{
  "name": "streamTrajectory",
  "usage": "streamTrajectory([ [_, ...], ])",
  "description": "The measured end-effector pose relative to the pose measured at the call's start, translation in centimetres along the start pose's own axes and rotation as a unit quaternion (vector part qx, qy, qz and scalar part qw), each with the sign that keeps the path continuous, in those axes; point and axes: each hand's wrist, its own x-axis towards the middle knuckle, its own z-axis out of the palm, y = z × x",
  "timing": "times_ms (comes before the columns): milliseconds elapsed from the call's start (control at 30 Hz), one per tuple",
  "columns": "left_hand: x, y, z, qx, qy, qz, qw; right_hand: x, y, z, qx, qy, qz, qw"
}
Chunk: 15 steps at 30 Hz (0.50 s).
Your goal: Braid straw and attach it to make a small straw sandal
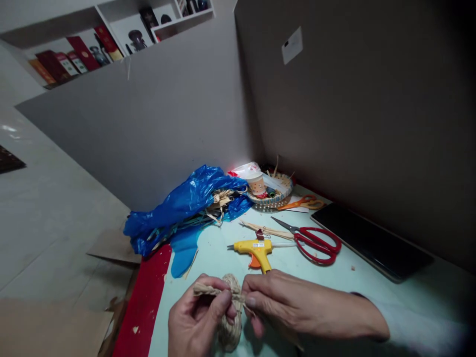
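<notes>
Between my hands is a small oval piece of braided straw (231,333), shaped like a miniature sandal sole. My left hand (203,317) pinches a braided straw cord (204,289) that crosses the oval, and the cord's end sticks out to the left. On the other side my right hand (275,302) is closed, thumb against forefinger, on the cord's right part, where thin loose strands poke out. A yellow glue gun (256,246) with an orange trigger lies just beyond my hands, and its handle's lower end is hidden behind my right hand.
Red-handled scissors (316,243) lie right of the glue gun. Farther back are a blue plastic bag (178,203) of straw, a woven basket (273,198) holding a paper cup, and orange scissors (303,202). A dark flat device (368,240) rests at right. Grey panels (178,124) enclose the table's far sides.
</notes>
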Motion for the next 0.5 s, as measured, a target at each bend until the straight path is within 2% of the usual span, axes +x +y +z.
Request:
streamTrajectory([
  [133,0.4,0.1,-2.0,0.046,-0.022,-0.017,0.999,0.2,0.4,-0.3,-0.071,-0.001,0.001,0.997],
  [233,0.9,1.1,-3.6,0.176,-0.076,-0.021,0.981,0.3,0.5,-0.4,-0.117,0.007,0.02,0.993],
  [333,1.4,2.3,-4.2,0.346,-0.17,0.097,0.918,0.5,0.0,-0.1,-0.175,0.001,0.029,0.984],
  [400,1.6,2.4,-3.9,0.398,-0.25,0.139,0.872,0.8,-0.3,0.2,-0.211,-0.01,0.012,0.977],
  [433,1.6,2.2,-3.5,0.401,-0.274,0.14,0.863,1.0,-0.5,0.3,-0.225,-0.012,0.003,0.974],
  [500,1.5,1.4,-2.8,0.376,-0.239,0.149,0.883,1.3,-0.7,0.5,-0.247,-0.005,-0.004,0.969],
])
